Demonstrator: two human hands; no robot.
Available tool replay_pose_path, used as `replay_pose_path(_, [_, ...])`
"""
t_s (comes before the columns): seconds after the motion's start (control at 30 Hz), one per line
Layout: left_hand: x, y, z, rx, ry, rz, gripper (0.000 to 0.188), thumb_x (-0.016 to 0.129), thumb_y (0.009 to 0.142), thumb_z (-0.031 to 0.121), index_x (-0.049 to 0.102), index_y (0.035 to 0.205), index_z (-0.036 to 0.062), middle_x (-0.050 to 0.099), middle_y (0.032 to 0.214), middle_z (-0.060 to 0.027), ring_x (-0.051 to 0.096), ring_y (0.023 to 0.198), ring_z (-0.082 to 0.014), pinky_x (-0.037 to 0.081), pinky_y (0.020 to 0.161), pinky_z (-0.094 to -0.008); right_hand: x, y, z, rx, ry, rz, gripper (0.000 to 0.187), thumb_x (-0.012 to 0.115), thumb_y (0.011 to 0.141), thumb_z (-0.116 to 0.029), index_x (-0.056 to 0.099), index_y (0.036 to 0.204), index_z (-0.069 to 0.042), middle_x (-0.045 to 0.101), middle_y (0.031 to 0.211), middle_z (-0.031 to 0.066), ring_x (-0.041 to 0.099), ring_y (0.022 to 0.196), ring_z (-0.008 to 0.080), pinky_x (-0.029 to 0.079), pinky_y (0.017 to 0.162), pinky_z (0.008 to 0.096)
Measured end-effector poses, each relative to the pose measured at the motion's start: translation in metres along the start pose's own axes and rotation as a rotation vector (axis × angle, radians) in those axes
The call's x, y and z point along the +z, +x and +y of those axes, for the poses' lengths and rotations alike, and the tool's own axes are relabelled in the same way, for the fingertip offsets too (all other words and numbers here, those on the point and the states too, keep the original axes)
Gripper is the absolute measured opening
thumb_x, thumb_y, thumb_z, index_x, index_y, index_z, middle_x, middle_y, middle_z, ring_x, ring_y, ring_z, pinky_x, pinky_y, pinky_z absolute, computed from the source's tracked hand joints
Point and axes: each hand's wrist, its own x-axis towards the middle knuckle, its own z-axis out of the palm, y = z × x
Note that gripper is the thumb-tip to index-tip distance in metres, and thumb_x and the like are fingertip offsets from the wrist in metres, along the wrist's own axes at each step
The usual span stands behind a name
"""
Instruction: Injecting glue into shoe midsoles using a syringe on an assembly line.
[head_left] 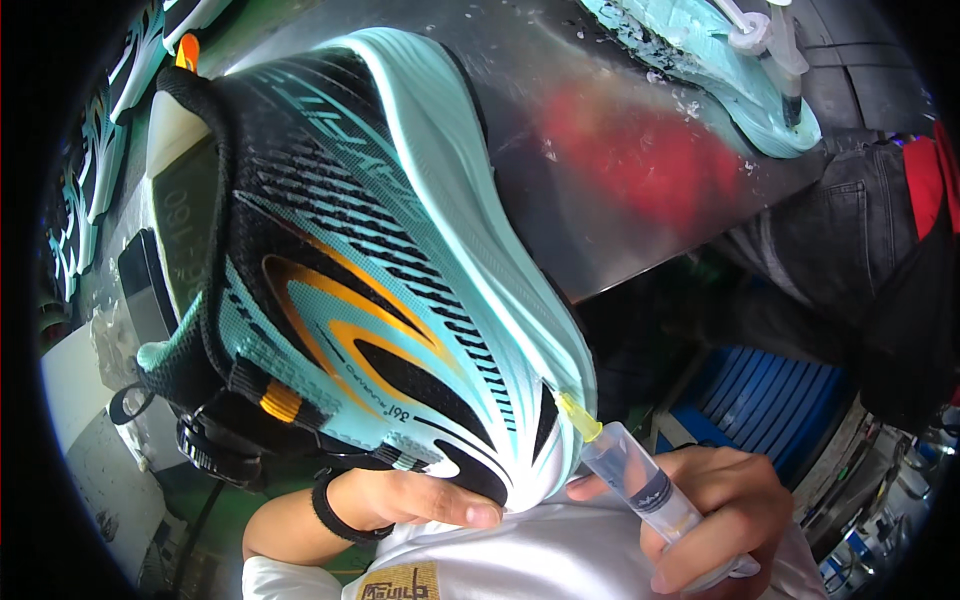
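Observation:
A teal, black and white running shoe (400, 230) with orange accents fills the middle, close up and tilted, its thick pale teal sole facing right. My left hand (425, 497) grips it at the toe end; the thumb lies along the upper and the other fingers are hidden. In my right hand (725, 500) is a clear plastic syringe (640, 478) with a yellow needle hub. The fingers are wrapped round its barrel. Its tip points at the seam between upper and sole near the toe; whether it touches I cannot tell.
A shiny metal bench (640, 235) lies beyond the shoe. At its far right sits a worn teal foam sole (690, 60) with another syringe (785, 60) upright on it. More shoes (95, 170) line the left. A person in dark trousers (850, 220) and a blue slatted seat (755, 395) are at right.

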Motion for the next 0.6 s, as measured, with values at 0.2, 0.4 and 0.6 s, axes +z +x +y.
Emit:
replay_pose_path(0.2, [0.003,0.002,-0.003,0.029,-0.021,0.037,0.051,0.072,0.061,0.001,0.054,0.108,-0.0035,0.059,0.098,-0.0098,0.056,0.085,-0.019,0.045,0.076,-0.0306,-0.007,-0.005,0.002,-0.111,-0.112,-0.113,0.021,0.06,0.072,-0.017,0.06,0.086,-0.001,0.055,0.071,0.0163,0.056,0.062,0.0301,0.048,0.065,0.0376])
replay_pose_path(0.4, [0.025,-0.001,0.011,0.105,0.04,0.071,0.045,0.07,0.064,-0.002,0.056,0.106,-0.0033,0.06,0.097,-0.0067,0.055,0.082,-0.0148,0.045,0.073,-0.0266,-0.016,-0.021,0.015,-0.146,0.101,-0.001,0.024,0.066,0.067,-0.009,0.059,0.089,-0.001,0.057,0.068,0.0106,0.058,0.061,0.0217,0.047,0.081,0.056])
replay_pose_path(0.6, [0.053,0.019,0.079,0.464,-0.083,0.196,0.039,0.058,0.066,0.001,0.054,0.105,-0.0042,0.062,0.094,-0.0191,0.062,0.087,-0.0303,0.051,0.072,-0.0318,-0.059,0.012,0.053,-0.255,-0.026,0.305,0.049,0.074,0.056,-0.012,0.051,0.098,-0.002,0.05,0.075,0.0022,0.051,0.063,0.0106,0.05,0.077,0.0361])
